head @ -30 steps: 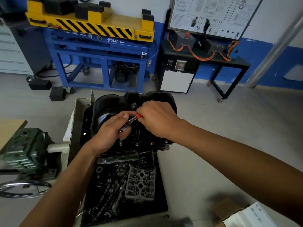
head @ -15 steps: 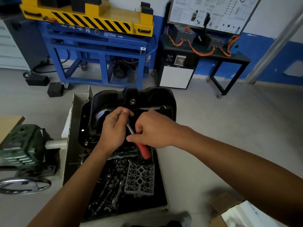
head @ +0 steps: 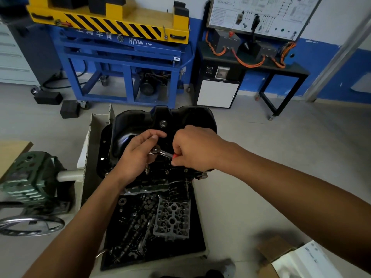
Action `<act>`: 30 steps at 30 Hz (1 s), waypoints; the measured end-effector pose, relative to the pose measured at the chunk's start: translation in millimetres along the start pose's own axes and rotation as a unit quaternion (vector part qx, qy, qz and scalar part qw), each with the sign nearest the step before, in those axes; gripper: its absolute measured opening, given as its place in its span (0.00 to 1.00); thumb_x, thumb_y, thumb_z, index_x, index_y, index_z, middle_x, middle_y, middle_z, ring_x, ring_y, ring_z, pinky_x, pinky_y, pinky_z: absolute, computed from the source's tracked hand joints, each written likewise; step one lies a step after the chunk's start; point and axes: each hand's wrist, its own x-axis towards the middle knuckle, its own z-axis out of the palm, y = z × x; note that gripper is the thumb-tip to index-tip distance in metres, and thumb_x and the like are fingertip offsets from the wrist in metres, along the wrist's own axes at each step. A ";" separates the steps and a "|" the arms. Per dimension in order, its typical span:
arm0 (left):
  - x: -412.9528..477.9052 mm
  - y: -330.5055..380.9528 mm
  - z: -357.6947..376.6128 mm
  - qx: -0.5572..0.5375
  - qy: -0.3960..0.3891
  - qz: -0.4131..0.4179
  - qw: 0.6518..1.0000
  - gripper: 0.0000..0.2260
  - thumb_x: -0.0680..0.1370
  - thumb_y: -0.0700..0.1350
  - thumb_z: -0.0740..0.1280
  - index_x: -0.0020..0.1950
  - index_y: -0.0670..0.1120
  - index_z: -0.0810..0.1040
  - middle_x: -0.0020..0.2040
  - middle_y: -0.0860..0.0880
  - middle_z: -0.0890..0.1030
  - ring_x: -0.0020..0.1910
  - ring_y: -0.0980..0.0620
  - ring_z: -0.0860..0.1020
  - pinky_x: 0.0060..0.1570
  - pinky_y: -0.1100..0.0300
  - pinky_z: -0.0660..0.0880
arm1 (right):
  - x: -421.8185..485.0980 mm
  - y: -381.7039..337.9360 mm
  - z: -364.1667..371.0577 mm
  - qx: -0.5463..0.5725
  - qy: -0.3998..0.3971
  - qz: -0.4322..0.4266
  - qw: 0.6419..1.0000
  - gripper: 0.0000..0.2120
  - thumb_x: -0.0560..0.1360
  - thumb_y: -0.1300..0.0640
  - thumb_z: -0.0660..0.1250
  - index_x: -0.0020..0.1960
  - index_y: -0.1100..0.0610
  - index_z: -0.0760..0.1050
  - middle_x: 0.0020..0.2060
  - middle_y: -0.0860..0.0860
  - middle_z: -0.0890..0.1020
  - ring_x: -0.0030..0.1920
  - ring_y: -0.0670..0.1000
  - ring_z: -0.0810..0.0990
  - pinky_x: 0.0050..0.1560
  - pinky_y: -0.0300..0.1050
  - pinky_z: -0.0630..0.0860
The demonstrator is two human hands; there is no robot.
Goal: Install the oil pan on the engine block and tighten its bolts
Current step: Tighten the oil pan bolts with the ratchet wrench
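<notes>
The black oil pan (head: 128, 135) sits upside-down on top of the engine block (head: 160, 178), in the middle of the view, with its flat rim lying along the block's edge. Both hands meet over the near side of the pan on a small ratchet (head: 160, 153). The left hand (head: 138, 157) has its fingers curled around the ratchet's metal head, and a short socket (head: 147, 169) reaches down from under that hand to the pan's near rim. The right hand (head: 192, 149) is clenched around the ratchet's red handle (head: 175, 155), of which only a sliver shows between the fingers. Two bolts (head: 166, 172) sit in the rim just to the right of the socket. Below the block, a black tray (head: 198, 233) holds loose engine parts, among them a grey metal casting (head: 172, 217) with many holes. A green gearbox (head: 30, 177) with a hand wheel (head: 30, 225) stands to the left. A blue stand (head: 124, 63) with a yellow striped top is against the far wall.
</notes>
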 end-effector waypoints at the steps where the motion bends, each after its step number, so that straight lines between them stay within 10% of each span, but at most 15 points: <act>1: -0.1 -0.6 -0.9 -0.002 -0.014 -0.005 1.000 0.11 0.80 0.50 0.61 0.53 0.53 0.83 0.30 0.53 0.71 0.27 0.60 0.69 0.29 0.68 0.68 | 1.8 2.8 -0.9 -0.013 0.010 0.003 1.000 0.12 0.74 0.48 0.73 0.36 0.53 0.78 0.31 0.48 0.76 0.33 0.50 0.76 0.35 0.45 0.73; 9: 10.7 3.7 -2.9 -0.016 -0.123 -0.045 0.991 0.14 0.79 0.47 0.62 0.62 0.54 0.82 0.27 0.51 0.62 0.26 0.53 0.59 0.29 0.56 0.57 | 18.7 8.7 -0.3 -0.088 0.082 0.015 0.993 0.07 0.77 0.53 0.68 0.43 0.53 0.75 0.32 0.48 0.68 0.31 0.50 0.68 0.32 0.45 0.63; 19: 0.0 0.9 7.8 0.052 0.091 0.066 0.992 0.08 0.83 0.45 0.62 0.50 0.47 0.81 0.28 0.52 0.71 0.29 0.57 0.68 0.30 0.64 0.67 | 8.9 -1.4 11.5 0.007 0.104 -0.010 0.994 0.20 0.75 0.44 0.69 0.31 0.51 0.67 0.27 0.46 0.71 0.29 0.48 0.72 0.31 0.44 0.68; 22: -1.9 -0.2 15.6 0.083 0.097 0.086 0.988 0.10 0.84 0.42 0.61 0.47 0.47 0.80 0.36 0.37 0.77 0.36 0.48 0.74 0.38 0.57 0.72 | 4.7 -16.7 17.7 0.070 0.076 -0.027 0.994 0.23 0.73 0.44 0.71 0.25 0.52 0.67 0.21 0.45 0.69 0.25 0.43 0.69 0.29 0.42 0.67; 30: 2.7 -0.1 14.9 0.072 0.086 0.061 0.992 0.13 0.84 0.47 0.58 0.46 0.45 0.79 0.36 0.35 0.74 0.36 0.45 0.71 0.38 0.52 0.69 | -0.6 -18.4 18.8 0.124 0.054 -0.024 0.991 0.23 0.74 0.44 0.72 0.26 0.51 0.67 0.21 0.45 0.70 0.23 0.44 0.68 0.28 0.40 0.63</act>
